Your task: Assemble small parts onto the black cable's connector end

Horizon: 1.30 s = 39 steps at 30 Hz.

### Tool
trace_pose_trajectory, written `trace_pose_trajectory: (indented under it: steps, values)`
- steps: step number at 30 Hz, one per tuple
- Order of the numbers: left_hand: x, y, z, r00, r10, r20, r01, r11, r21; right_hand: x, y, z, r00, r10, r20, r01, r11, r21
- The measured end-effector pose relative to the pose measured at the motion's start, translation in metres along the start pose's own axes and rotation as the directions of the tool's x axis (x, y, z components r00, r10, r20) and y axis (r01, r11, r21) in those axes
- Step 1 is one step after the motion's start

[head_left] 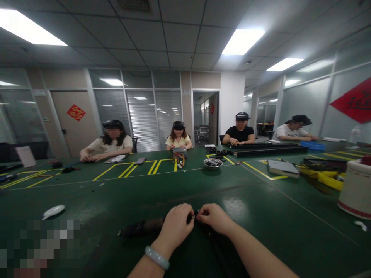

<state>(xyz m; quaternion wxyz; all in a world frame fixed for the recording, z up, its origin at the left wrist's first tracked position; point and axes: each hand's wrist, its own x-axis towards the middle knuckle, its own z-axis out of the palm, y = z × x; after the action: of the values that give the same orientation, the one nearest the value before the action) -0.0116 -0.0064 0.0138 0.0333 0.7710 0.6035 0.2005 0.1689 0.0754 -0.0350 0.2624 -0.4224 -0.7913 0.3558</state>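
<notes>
— Where do the hands sit right now?

— Low in the centre of the frame, on the green counter [261,216]. The left hand [175,226], with a pale bangle [157,257] on its wrist, and the right hand [213,218] meet fingertip to fingertip over a long dark part [142,227] that lies across the counter and runs out toward the lower left.

— Are they holding it?

— Both are curled in tight. The left hand is pinched around the end of the dark part; the right hand pinches something tiny just at that end. It may be a screw or a small clip, but it is too small and dark to tell.

— So which step is this?

— I judge it a fitting step: a small piece being seated at the end of the dark part, one hand steadying, the other placing.

— And the next move calls for what?

— Fine alignment and a firm, steady pinch, with the long part kept flat on the counter.

— Anything nearby?

— A white oval object [53,211] at the lower left, a metal bowl [213,163] mid-frame, a white tub [356,187] at the right edge, and four other people seated along the far side.
</notes>
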Motion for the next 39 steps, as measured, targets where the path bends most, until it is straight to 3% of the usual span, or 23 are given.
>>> trace_pose_trajectory:
  steps: [15, 22, 32, 39]
  values:
    - [0.0016, -0.002, 0.0046, 1.0, 0.006, -0.008, -0.006, 1.0, 0.002, -0.0037, -0.0074, -0.0021, 1.0, -0.009, -0.015, 0.009, 1.0, -0.002]
    - [0.0017, 0.0038, 0.0008, 0.999, 0.016, 0.04, -0.017, 0.999, 0.037, -0.0027, -0.0055, -0.0021, 0.999, -0.039, -0.01, 0.039, 0.999, -0.004]
    - [0.0001, 0.0012, 0.0004, 1.0, -0.008, 0.0, 0.008, 1.0, 0.021, -0.0049, -0.0096, -0.0039, 1.0, -0.024, -0.004, 0.024, 1.0, 0.004]
    - [0.0006, 0.0047, 0.0001, 0.999, -0.003, 0.037, 0.003, 1.0, 0.015, -0.0018, -0.0064, -0.0016, 1.0, 0.004, 0.007, -0.004, 1.0, 0.005]
